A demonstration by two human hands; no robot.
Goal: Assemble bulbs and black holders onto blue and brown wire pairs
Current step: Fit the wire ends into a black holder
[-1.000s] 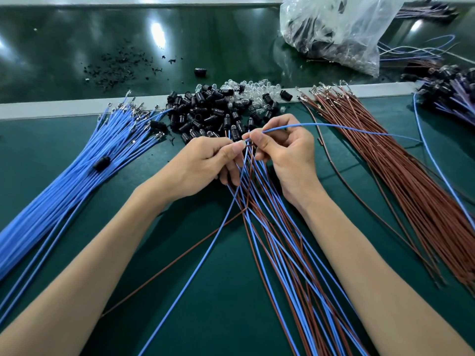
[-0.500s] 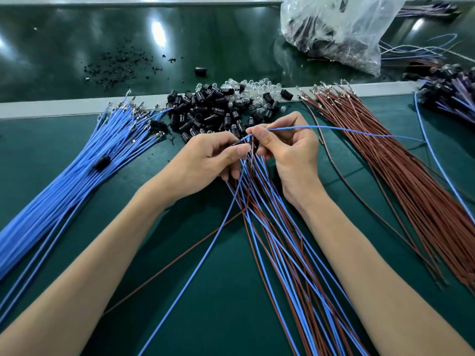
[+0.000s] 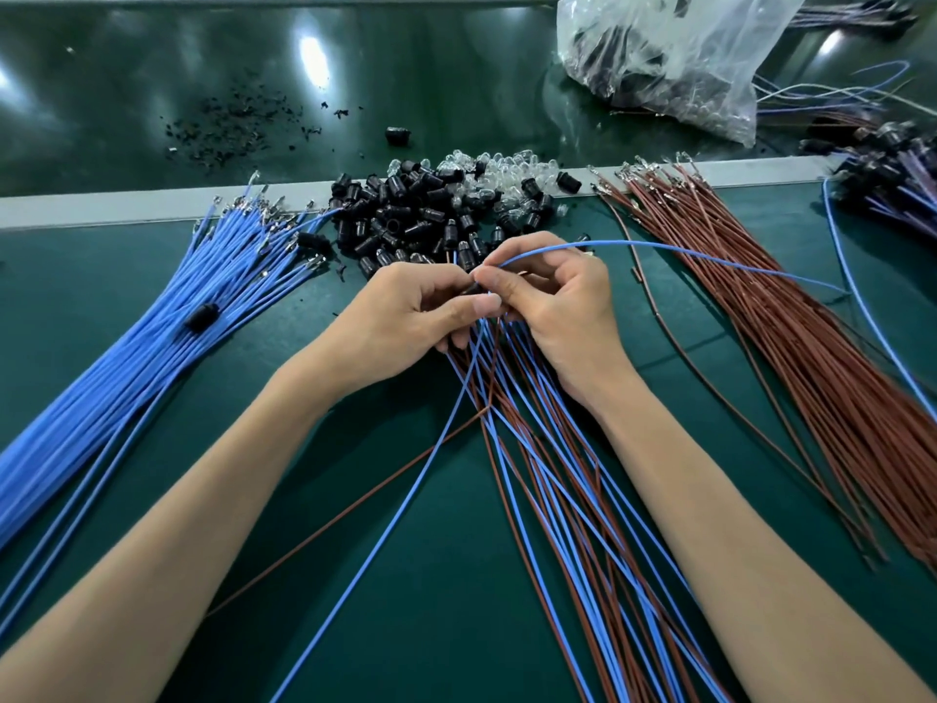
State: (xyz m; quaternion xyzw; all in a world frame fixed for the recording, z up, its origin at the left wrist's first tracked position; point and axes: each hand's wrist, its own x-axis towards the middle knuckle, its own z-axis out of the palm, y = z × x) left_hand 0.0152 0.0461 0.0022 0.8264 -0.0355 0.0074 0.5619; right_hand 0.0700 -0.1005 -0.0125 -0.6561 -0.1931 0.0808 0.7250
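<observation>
My left hand [image 3: 410, 317] and my right hand [image 3: 552, 301] meet fingertip to fingertip over the green mat. A small black holder [image 3: 474, 288] sits pinched between them. My right hand also pinches the end of a single blue wire [image 3: 684, 253] that arcs off to the right. Below the hands a mixed bunch of blue and brown wire pairs [image 3: 557, 489] fans toward me; my left fingers curl round its top. Just beyond the hands lies a pile of black holders [image 3: 405, 210], with clear bulbs [image 3: 497, 167] behind it.
A thick bundle of blue wires [image 3: 127, 357] lies at the left, a bundle of brown wires [image 3: 811, 337] at the right. A clear plastic bag [image 3: 674, 58] sits at the back right. Finished assemblies [image 3: 902, 180] lie far right. Black debris [image 3: 228, 129] dots the dark belt.
Both hands stayed in place, working at the fingertips. The right hand's blue wire end has come down closer to the holder pinched between the hands.
</observation>
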